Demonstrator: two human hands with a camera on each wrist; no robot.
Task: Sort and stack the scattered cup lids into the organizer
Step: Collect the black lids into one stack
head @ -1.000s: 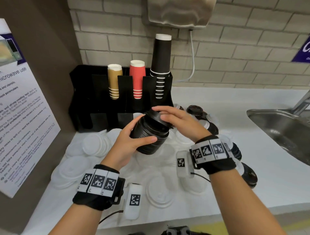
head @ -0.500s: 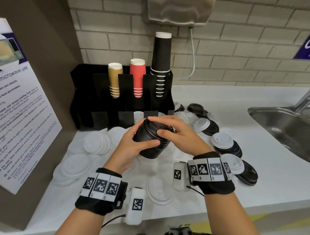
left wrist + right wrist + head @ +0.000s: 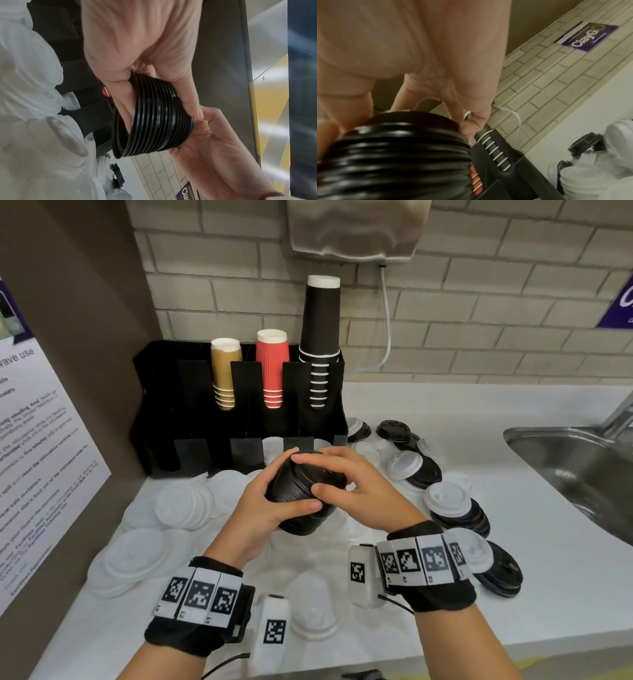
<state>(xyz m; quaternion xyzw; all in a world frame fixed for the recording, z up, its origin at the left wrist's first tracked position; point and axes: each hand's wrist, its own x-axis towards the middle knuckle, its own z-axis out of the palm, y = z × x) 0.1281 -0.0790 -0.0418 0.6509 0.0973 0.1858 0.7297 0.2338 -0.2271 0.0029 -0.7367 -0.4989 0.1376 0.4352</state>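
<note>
A tilted stack of black lids [image 3: 301, 494] [image 3: 157, 121] [image 3: 393, 155] is held above the counter, just in front of the black organizer [image 3: 239, 405]. My left hand [image 3: 270, 505] grips the stack's side, thumb across the rims. My right hand [image 3: 342, 484] holds its upper end, fingers curled over the top lid and thumb on the rims. The organizer's upper slots hold tan, red and black cups; two lower slots show white lids [image 3: 272, 445]. Loose white lids [image 3: 178, 505] lie left and below; black and white lids [image 3: 448, 505] lie right.
A steel sink [image 3: 582, 474] with a tap is set into the white counter [image 3: 513, 594] at the right. A brown side wall with a printed notice [image 3: 41, 460] closes the left. A metal dispenser [image 3: 356, 227] hangs on the brick wall above the organizer.
Both hands have carried the black lid stack a little forward, towards the organizer's lower slots. The right hand has shifted its fingers over the stack's top.
</note>
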